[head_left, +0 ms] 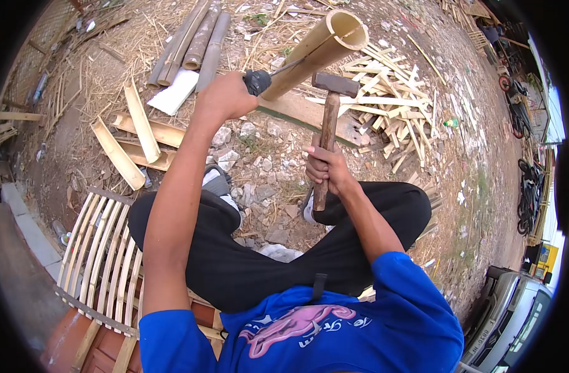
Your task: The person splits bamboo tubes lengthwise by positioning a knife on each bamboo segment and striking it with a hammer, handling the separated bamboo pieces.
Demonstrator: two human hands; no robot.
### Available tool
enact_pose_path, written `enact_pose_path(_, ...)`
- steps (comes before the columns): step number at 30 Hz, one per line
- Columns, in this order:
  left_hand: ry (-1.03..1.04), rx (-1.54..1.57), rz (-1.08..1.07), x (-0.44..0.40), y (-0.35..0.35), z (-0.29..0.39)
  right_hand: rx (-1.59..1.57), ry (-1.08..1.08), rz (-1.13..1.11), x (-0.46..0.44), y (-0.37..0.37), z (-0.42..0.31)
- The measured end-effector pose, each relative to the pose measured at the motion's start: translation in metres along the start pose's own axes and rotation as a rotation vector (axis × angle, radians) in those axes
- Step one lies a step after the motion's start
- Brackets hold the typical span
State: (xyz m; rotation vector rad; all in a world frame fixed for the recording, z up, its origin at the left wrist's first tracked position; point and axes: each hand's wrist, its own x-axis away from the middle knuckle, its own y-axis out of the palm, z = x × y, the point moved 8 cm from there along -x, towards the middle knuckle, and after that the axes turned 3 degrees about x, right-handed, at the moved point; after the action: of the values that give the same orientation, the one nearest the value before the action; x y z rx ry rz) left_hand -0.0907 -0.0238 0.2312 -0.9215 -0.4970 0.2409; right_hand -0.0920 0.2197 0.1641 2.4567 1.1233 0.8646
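Note:
My left hand [225, 98] is closed around the black handle of a knife [258, 82], whose thin blade is seen nearly edge-on. That blade reaches across the open top of a thick bamboo tube [306, 57]; whether it has cut into the rim I cannot tell. The tube stands upright, slightly tilted in view, on a wooden plank [300, 112] on the ground. My right hand [329, 169] grips the wooden handle of a hammer [329, 118], its metal head up beside the tube and apart from the blade.
Split bamboo strips [396, 102] lie heaped right of the tube. Bamboo poles [194, 40] and halved bamboo pieces [141, 121] lie to the left. A slatted bamboo frame [104, 261] is by my left knee. Stones cover the ground between my feet. A vehicle [508, 317] stands far right.

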Motion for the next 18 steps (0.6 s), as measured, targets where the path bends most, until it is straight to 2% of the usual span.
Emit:
enact_pose_path(9,-0.012,0.012,0.085,0.007,-0.003,-0.003,0.027,-0.051,-0.075,0.001,0.004,-0.003)
enact_pose_path(18,-0.013,-0.040,0.051,0.002,0.002,-0.003,-0.020,-0.041,-0.061,0.005,0.003,-0.008)
